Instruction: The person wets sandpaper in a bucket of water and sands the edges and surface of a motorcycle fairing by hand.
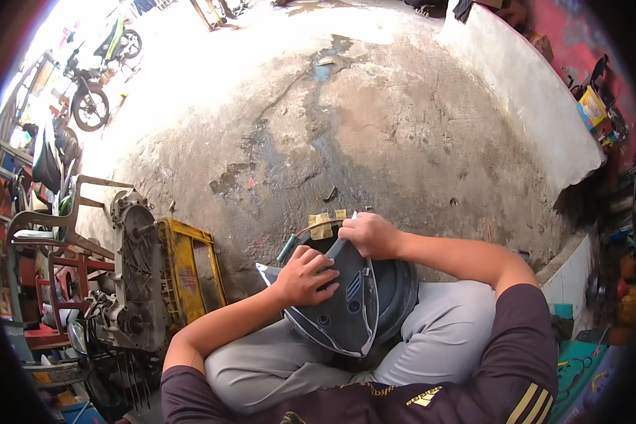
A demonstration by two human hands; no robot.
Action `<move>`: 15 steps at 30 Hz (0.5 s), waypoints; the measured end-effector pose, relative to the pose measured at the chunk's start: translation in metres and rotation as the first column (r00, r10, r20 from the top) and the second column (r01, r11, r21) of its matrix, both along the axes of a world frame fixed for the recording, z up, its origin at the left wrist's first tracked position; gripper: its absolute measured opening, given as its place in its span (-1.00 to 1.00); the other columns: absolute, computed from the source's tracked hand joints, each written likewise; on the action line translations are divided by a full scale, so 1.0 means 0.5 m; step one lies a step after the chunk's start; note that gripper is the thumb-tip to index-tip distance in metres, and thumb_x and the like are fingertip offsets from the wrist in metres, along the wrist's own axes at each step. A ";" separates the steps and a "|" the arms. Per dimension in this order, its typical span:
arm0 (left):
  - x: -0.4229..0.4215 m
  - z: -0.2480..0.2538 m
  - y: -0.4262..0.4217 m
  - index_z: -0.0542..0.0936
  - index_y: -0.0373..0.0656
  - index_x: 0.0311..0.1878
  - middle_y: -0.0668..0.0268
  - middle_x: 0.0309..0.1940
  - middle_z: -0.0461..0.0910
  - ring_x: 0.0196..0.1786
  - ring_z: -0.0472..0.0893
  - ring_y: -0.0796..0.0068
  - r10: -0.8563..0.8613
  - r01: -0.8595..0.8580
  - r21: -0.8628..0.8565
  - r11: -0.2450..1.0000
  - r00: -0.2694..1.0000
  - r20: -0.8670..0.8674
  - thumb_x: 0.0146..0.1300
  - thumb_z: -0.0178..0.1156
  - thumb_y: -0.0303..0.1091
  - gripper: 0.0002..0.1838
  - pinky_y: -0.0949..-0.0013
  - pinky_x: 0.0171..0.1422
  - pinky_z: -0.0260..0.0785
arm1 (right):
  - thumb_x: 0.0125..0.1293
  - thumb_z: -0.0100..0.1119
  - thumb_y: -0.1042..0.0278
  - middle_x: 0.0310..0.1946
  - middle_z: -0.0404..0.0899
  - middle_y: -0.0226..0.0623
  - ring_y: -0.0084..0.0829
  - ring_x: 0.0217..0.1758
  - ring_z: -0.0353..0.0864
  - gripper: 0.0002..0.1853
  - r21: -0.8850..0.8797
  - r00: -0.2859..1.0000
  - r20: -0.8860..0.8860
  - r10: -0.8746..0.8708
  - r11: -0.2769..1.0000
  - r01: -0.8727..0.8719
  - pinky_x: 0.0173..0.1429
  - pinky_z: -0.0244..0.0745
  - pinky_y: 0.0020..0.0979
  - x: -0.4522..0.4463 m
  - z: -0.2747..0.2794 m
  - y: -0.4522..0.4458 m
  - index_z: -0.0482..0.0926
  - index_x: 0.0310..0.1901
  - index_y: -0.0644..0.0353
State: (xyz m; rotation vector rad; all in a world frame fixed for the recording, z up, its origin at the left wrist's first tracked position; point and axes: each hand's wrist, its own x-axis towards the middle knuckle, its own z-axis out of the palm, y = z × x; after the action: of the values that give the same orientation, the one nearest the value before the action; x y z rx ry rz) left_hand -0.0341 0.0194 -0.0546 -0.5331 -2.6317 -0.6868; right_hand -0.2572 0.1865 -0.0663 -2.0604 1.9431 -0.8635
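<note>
A dark, pointed plastic shell [340,314] with pale edging rests over my crossed legs, against a round black part [401,300]. My left hand [307,275] lies on the shell's left side, its fingers spread and slightly bent. At the shell's upper end, my right hand [366,234] is closed in a pinch on its edge, near a small pale tip. Beyond the shell are yellowish patches [321,226] and a thin curved strip, with a teal tube-like piece [286,248] at its left.
A yellow crate [189,265] and a metal engine casing [136,275] stand at the left, beside a chair frame [63,219]. Motorbikes are at the upper left. A low pale wall [523,92] runs along the right. A small dark piece [330,193] lies on the concrete floor.
</note>
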 end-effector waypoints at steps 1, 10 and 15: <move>0.003 -0.002 0.001 0.80 0.02 -0.13 0.35 -0.01 0.64 0.04 0.62 0.27 -0.005 0.005 0.020 1.000 1.000 0.015 0.11 0.58 -0.14 -0.71 0.08 0.21 0.43 | 0.20 0.26 0.52 -0.24 0.70 -0.17 0.07 -0.21 0.76 -0.81 -0.018 1.000 -0.016 0.012 1.000 -0.012 -0.02 0.64 0.01 -0.001 -0.004 0.003 0.65 -0.14 0.07; 0.001 -0.001 0.005 0.81 0.02 -0.13 0.33 0.00 0.67 0.03 0.65 0.23 0.010 -0.011 0.003 1.000 1.000 0.012 0.03 0.62 -0.18 -0.68 0.08 0.16 0.46 | 0.24 0.27 0.50 -0.16 0.74 -0.15 0.11 -0.10 0.76 -0.77 0.063 0.996 0.060 -0.061 0.996 0.057 0.01 0.66 0.07 0.006 -0.006 0.009 0.69 -0.06 0.07; 0.001 0.002 0.003 0.81 0.02 -0.12 0.33 0.00 0.67 0.03 0.65 0.23 0.013 -0.013 0.008 1.000 1.000 -0.003 0.04 0.62 -0.18 -0.67 0.08 0.17 0.46 | 0.26 0.25 0.51 -0.14 0.73 -0.13 0.15 -0.12 0.76 -0.78 0.108 0.961 0.109 -0.254 0.964 0.243 -0.02 0.65 0.11 -0.027 0.008 0.001 0.68 -0.07 0.07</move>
State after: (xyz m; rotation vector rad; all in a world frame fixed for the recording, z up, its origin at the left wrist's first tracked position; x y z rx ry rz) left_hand -0.0336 0.0211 -0.0534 -0.5133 -2.6264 -0.6920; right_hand -0.2707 0.1872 -0.0622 -1.6946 2.1607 -0.9043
